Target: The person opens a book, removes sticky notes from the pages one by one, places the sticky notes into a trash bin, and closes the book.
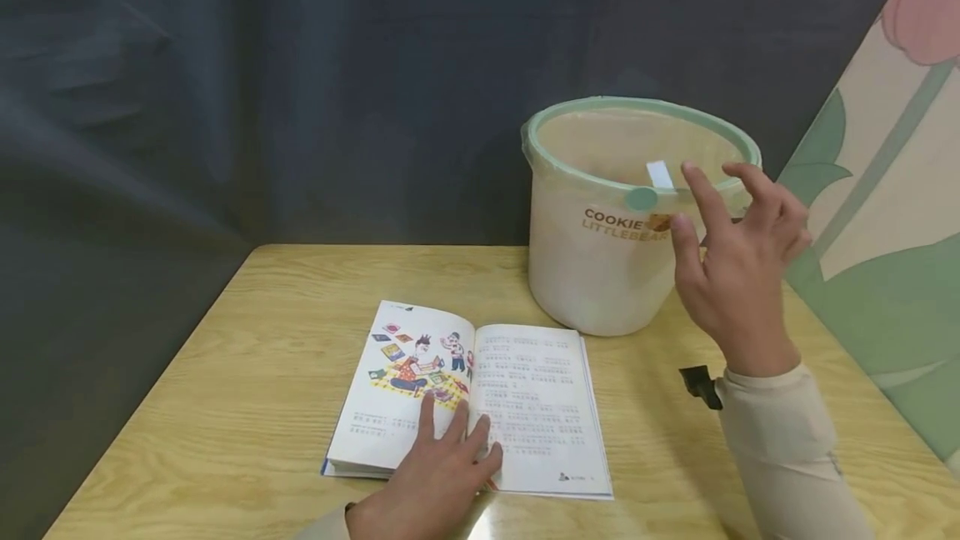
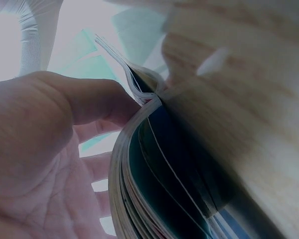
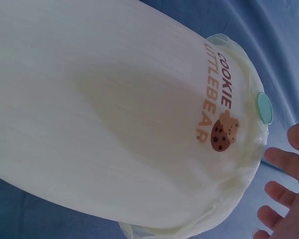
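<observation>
An open picture book (image 1: pixel 532 407) lies on the table, with a coloured drawing on its left page and rows of print on the right. Spread fingers of my left hand (image 1: pixel 438 473) rest on its lower middle, by the fold. In the left wrist view, the thumb is beside the curved page edges (image 2: pixel 122 174). My right hand (image 1: pixel 738 273) is raised at the front right of a white bin (image 1: pixel 592 273), fingers apart and holding nothing. A small white piece of paper (image 1: pixel 660 174) shows just inside the bin's green rim, left of my fingertips.
A clear liner is folded over the bin's rim (image 1: pixel 720 125). Dark sheeting (image 1: pixel 390 90) hangs behind the wooden table (image 1: pixel 210 373). To the right stands a wall panel with a painted flower (image 1: pixel 892 182). A black strap piece (image 1: pixel 701 386) sticks out at my right cuff.
</observation>
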`<state>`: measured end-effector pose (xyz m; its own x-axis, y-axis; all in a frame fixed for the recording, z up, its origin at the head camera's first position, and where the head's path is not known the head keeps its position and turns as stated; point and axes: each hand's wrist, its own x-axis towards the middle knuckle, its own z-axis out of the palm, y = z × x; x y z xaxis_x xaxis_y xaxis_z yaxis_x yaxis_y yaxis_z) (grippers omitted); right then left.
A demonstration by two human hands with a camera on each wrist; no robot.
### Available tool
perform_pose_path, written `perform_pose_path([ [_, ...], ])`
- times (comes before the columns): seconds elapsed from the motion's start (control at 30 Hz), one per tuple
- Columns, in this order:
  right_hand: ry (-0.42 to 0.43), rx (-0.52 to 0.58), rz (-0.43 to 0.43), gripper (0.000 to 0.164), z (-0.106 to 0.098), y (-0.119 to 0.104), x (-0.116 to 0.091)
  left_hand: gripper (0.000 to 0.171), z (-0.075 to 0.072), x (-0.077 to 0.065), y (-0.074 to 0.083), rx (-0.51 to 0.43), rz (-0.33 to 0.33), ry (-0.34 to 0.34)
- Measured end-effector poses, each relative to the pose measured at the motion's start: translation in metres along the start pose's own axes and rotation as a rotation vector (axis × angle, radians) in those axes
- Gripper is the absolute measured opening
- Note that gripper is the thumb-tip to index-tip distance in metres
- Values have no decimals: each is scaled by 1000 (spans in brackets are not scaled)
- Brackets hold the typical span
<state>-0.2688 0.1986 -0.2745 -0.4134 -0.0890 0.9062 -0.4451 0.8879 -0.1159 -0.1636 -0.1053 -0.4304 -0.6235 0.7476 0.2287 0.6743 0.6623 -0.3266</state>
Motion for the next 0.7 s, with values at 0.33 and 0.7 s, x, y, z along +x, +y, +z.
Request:
perform_pose_path([
  [0.33,16,70,25,45,-6,-11,-5,31,-2,-3,0,34,-1,34],
  [0.7,-49,95,-80,37,-5,-32,-29,31,-2,-3,0,14,-7,66],
])
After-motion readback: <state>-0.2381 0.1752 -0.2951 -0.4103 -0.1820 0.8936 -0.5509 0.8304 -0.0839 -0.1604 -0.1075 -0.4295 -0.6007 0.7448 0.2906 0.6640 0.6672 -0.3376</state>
